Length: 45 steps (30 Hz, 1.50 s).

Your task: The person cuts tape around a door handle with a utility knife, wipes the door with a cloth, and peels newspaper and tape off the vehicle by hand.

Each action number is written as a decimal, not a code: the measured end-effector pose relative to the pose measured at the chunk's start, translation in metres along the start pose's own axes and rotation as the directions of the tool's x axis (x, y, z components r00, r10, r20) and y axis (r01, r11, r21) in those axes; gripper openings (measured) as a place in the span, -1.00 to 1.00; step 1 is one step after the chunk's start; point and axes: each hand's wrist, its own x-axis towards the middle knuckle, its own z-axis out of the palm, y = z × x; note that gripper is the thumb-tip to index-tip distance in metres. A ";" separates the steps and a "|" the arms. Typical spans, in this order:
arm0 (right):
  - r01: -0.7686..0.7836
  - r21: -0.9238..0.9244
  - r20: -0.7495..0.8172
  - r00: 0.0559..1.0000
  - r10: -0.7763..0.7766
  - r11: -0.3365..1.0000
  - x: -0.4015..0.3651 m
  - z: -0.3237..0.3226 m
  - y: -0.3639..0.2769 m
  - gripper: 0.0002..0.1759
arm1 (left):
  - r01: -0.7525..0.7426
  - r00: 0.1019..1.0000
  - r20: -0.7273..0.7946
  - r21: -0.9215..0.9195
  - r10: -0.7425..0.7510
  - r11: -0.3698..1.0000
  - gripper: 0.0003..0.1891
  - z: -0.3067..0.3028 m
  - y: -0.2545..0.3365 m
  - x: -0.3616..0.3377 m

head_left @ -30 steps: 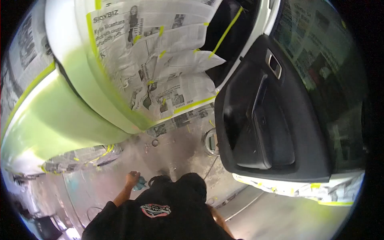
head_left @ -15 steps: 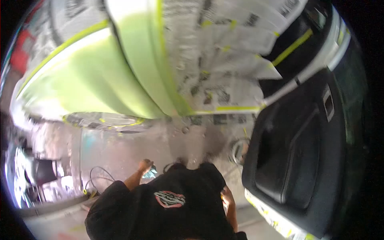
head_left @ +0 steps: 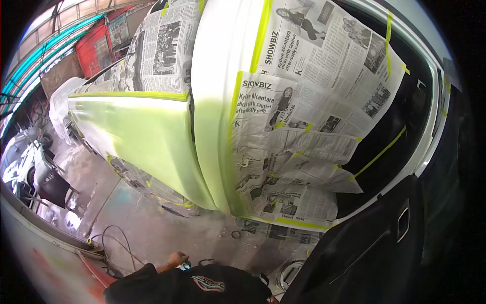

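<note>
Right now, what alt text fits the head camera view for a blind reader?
A pale green car panel, with newspaper and yellow tape masking the parts beside it. A black door stands open at right, and the left hand shows at the bottom.

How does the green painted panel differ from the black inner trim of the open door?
The green painted panel is pale, glossy outer skin; the black inner trim is dark and dull. The green painted panel is edged with yellow tape and newspaper; the black inner trim is bare, with a metal handle. Both belong to the same car.
</note>
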 end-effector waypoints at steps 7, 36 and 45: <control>0.087 0.206 -0.097 0.993 -0.068 0.975 -0.040 -0.026 -0.084 -0.84 | -0.029 0.999 -0.018 -0.087 0.027 0.996 -0.42 0.009 0.001 0.007; 0.854 -0.448 -0.252 0.162 -0.954 0.264 0.078 -0.125 -0.640 -0.86 | -0.980 0.004 -0.957 0.053 0.289 0.191 -0.67 -0.318 0.482 -0.092; 0.850 -0.526 -0.436 -0.280 -0.855 -0.011 0.093 -0.154 -0.851 -0.85 | -0.844 -0.381 -0.878 0.458 0.290 0.280 -0.60 -0.313 0.524 -0.035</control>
